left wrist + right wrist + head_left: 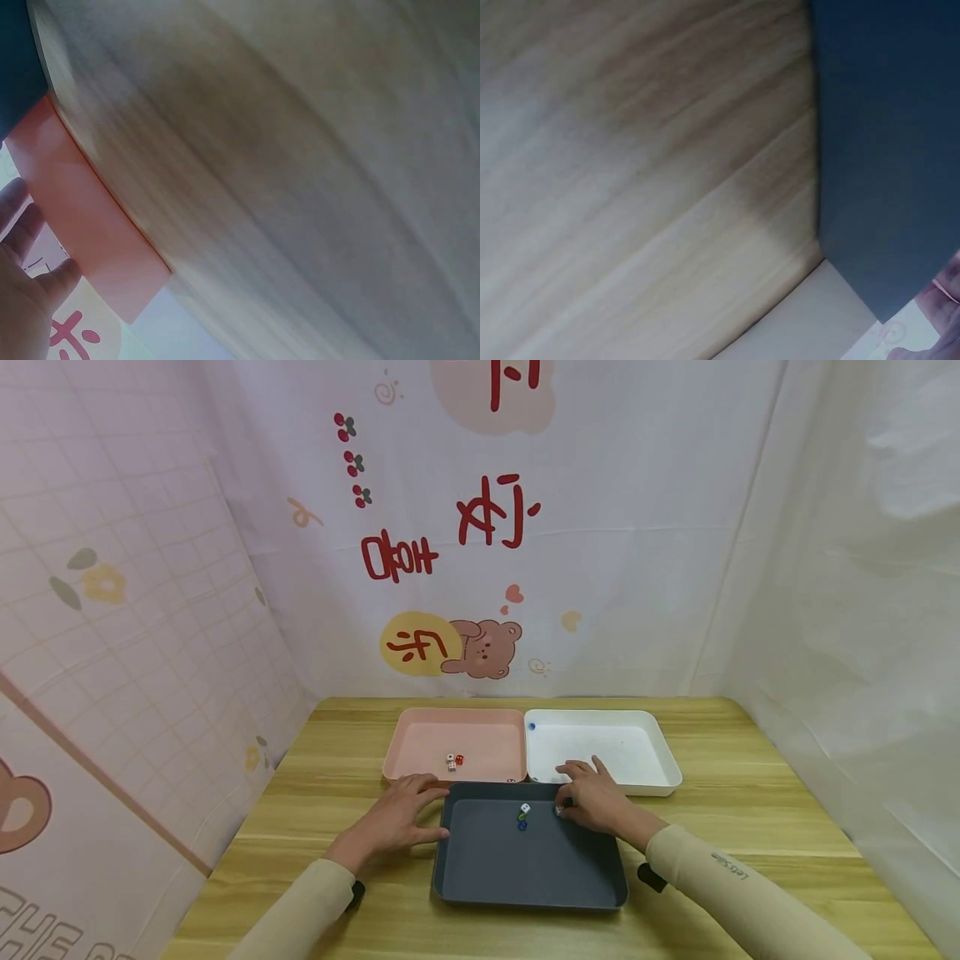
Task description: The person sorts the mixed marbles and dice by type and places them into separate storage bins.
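A dark grey tray [525,877] lies in front of me on the wooden table. My left hand [397,818] is at its left rim, fingers spread and thumb near the edge. Over the tray's upper right part, my right hand [596,797] pinches a small white die [558,810] between thumb and finger. Near the tray's middle sit another white die [525,808], a small green piece [522,817] and a small blue piece [522,826]. The right wrist view catches only part of the right hand, and its die is out of sight there.
Behind the grey tray stand a pink tray [427,731] with white dice [452,766] and a red die [460,760], and a white tray [622,735] with a small blue piece [532,727]. Printed cloth [637,568] hangs behind the table.
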`<state>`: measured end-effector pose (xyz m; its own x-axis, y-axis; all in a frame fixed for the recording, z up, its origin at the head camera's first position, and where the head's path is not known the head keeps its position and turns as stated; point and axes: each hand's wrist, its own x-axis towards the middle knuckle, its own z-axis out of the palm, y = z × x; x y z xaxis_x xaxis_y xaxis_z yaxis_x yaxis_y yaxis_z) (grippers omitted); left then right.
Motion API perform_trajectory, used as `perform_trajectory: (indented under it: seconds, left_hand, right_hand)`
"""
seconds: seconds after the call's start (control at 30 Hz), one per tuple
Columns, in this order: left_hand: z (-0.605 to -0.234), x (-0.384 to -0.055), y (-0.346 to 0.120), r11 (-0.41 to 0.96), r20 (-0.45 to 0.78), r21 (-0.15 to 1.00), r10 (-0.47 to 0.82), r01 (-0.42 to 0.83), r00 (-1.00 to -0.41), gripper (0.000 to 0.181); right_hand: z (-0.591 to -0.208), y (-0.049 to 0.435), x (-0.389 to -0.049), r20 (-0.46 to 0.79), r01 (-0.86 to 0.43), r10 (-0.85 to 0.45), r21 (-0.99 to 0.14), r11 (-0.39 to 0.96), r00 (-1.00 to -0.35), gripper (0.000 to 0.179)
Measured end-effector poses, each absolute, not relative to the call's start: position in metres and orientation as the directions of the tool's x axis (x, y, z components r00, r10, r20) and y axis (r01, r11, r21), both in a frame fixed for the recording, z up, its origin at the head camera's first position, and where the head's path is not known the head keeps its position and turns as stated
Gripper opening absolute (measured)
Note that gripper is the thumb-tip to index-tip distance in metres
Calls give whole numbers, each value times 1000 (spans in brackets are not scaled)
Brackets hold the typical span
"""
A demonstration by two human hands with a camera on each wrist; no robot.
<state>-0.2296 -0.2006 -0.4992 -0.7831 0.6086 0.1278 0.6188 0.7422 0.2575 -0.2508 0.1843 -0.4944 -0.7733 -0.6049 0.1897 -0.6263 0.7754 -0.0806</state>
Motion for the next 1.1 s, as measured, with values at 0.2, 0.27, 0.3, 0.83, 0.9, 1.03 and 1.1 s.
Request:
perform_trajectory:
  seconds: [0.2, 0.27, 0.3, 0.83, 0.9, 1.03, 1.1]
  left_hand:
    - [-499, -229, -201, 742, 127, 259, 609, 619, -783, 75]
    - [-499, -229, -201, 747, 118, 258, 605, 613, -787, 75]
    - [-499, -229, -202, 748, 118, 256, 605, 613, -788, 76]
    - [-498, -229, -201, 753, 100, 259, 602, 605, -792, 75]
    - [-498, -229, -201, 759, 94, 256, 597, 599, -797, 76]
    - [-496, -227, -201, 767, 84, 257, 589, 589, -804, 76]
    - [-495, -225, -200, 764, 86, 264, 590, 589, -803, 76]
  right_hand:
    - [-488, 180, -250, 182, -625, -603, -101, 774, -777, 8]
    - [-486, 178, -249, 179, -627, -606, -99, 773, -775, 8]
    - [-486, 177, -249, 176, -627, -607, -95, 774, -775, 8]
    - [-473, 168, -245, 188, -616, -592, -123, 778, -784, 9]
    - [-472, 167, -245, 197, -615, -588, -129, 778, -784, 9]
    - [-471, 164, -245, 211, -619, -588, -128, 775, -781, 9]
    - [-472, 163, -245, 209, -617, -587, -127, 777, -782, 9]
